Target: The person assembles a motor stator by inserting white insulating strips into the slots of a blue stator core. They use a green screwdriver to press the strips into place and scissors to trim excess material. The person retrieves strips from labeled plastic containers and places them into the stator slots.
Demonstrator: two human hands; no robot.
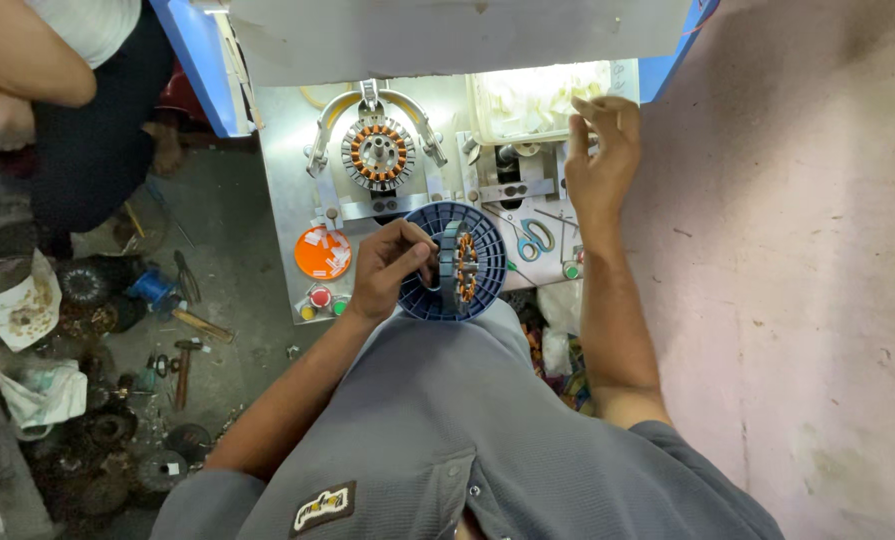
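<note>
Your left hand (392, 265) grips the stator (459, 265) upright in the blue basket (487, 245); your right hand (602, 155), fingers loosely spread, reaches the tray of white slips (532, 100), needing a careful pinch.

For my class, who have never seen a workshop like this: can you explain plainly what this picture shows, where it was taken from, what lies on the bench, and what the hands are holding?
There is one picture, taken by a camera on the worker's head, looking straight down over a grey shirt at two bare arms. No robot is involved.

The left hand steadies a ring-shaped metal part wound with copper-coloured wire, standing on edge in a round blue ribbed plastic tray. The right hand reaches up to a clear box of pale small pieces; whether its fingers grip anything, I cannot tell.

On the metal bench a second wound ring sits flat in a clamp-like holder. Nearby lie an orange dish of white slips, scissors with blue handles and some coloured push buttons.

Another person sits at the upper left; tools and scrap cover the floor there.
</note>
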